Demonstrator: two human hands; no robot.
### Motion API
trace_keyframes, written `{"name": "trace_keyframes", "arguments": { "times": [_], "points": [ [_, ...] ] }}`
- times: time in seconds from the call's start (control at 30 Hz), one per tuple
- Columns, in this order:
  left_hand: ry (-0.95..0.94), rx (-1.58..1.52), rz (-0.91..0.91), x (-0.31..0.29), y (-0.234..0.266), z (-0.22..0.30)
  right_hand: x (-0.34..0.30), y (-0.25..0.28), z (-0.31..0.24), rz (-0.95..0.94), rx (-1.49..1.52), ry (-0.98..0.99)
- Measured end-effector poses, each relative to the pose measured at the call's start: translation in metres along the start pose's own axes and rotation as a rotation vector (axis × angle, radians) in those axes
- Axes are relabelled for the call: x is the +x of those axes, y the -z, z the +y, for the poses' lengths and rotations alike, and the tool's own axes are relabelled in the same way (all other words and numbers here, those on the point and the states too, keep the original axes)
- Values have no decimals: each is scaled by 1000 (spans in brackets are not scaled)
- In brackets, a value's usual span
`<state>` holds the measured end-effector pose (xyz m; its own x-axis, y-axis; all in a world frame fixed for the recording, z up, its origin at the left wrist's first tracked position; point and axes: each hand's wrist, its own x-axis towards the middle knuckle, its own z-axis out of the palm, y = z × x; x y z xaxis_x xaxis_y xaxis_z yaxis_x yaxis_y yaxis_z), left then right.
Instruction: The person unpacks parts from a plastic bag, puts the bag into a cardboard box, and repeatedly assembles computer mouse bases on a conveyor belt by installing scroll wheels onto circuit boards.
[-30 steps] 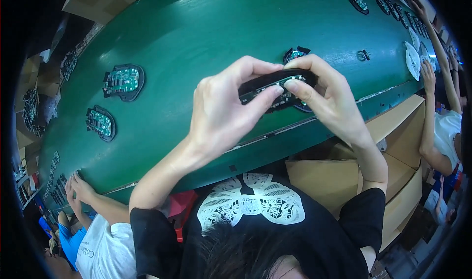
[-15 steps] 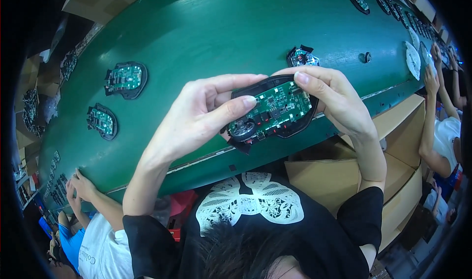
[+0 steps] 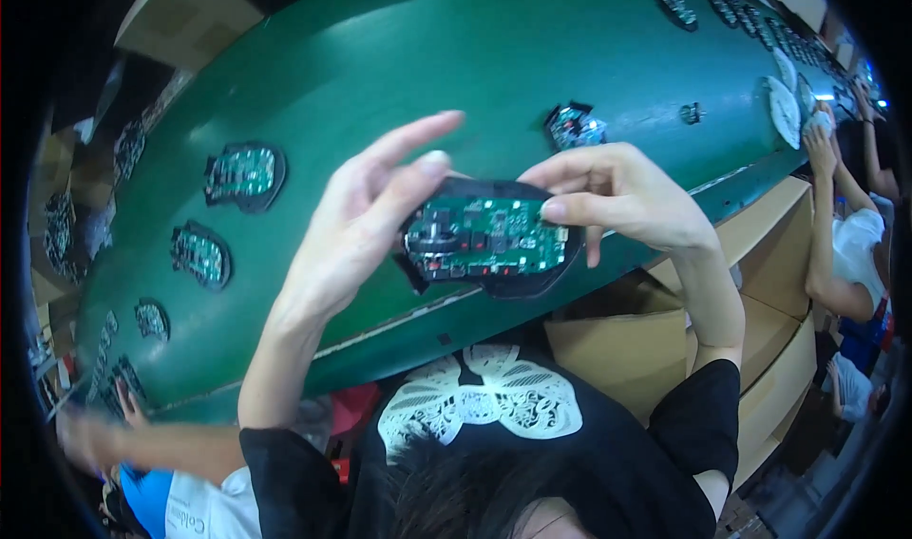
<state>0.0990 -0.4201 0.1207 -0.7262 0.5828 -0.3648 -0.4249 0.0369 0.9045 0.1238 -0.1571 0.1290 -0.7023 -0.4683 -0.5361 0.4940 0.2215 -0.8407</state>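
Observation:
In front of me is an opened computer mouse (image 3: 494, 240), a black shell with a green circuit board and a scroll wheel at its left end. Its right end is pinched by my right hand (image 3: 632, 197), thumb on the board's upper right corner and fingers behind the shell. At the upper left of the mouse, my left hand (image 3: 366, 216) has its thumb and forefinger stretched apart, raised off the board. The other left fingers are mostly hidden, so I cannot tell whether they touch the shell from behind.
More opened mice lie on the green table: one (image 3: 245, 175) and another (image 3: 201, 256) at left, one (image 3: 575, 126) beyond my right hand. A small part (image 3: 692, 113) lies farther right. An open cardboard box (image 3: 617, 349) stands at the near right. Co-workers' arms reach in from both sides.
My left thumb and forefinger have lifted off the board and spread. The mouse has turned level and shifted left and down. At lower left, a co-worker's arm has swung leftward, uncovering a small board.

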Motion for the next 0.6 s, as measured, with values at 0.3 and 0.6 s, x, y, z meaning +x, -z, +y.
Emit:
{"name": "trace_keyframes", "arguments": {
  "times": [0.3,0.6],
  "points": [
    [-238,283,333,0,15,5,75,154,22,724,27,196],
    [-554,1184,7,41,-23,-5,55,172,1,1205,-1225,190]
  ]
}}
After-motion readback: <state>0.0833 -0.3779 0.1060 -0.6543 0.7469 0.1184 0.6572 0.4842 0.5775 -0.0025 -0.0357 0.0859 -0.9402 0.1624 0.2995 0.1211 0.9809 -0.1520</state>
